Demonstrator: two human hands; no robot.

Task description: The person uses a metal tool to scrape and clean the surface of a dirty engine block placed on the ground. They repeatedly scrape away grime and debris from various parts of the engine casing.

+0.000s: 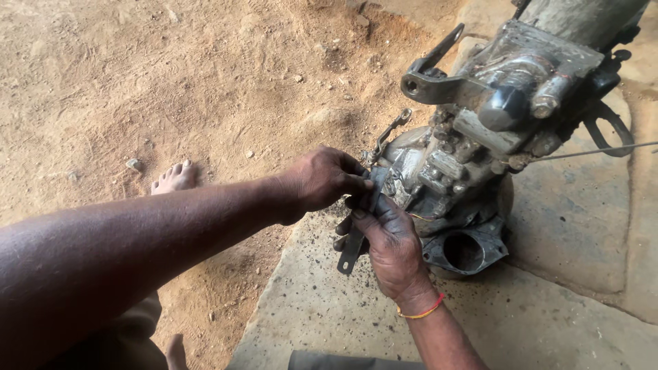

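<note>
Bracket position: flat metal bracket (351, 248) pinched between both hands, just beside the lower left flank of the engine block (473, 151), upper end hidden among the fingers, lower end hanging free over the stone slab (329, 308).
Long axis: close to upright, tilted slightly, running from the fingertips down toward the slab; slotted lower end pointing down and a little left.
Bearing from fingers: directly below and within the grip; engine lying just right of both hands.
Nearer hand: right hand (394, 250) wrapped along the bracket's length, closer to its middle; left hand (322, 178) above, at the top end.
Left fingers: curled and clenched down on the bracket's upper end, next to the engine casing.
Right fingers: closed around the bracket from behind, thumb across the front; red-and-yellow thread band (421, 312) on the wrist.
Bracket material: dark, dull steel strip, thin, flat, grimy.
Engine material: cast metal, grey, oily, lumpy with bolts and fittings; round open port (465, 252) at the base; curved lever arm (432, 58) at the top; thin wire (596, 152) stretching off right.
Ground: loose reddish sand (171, 75) left, rough grey slab speckled with black grit under the engine.
Also in view: bare foot (176, 177) on the sand.
</note>
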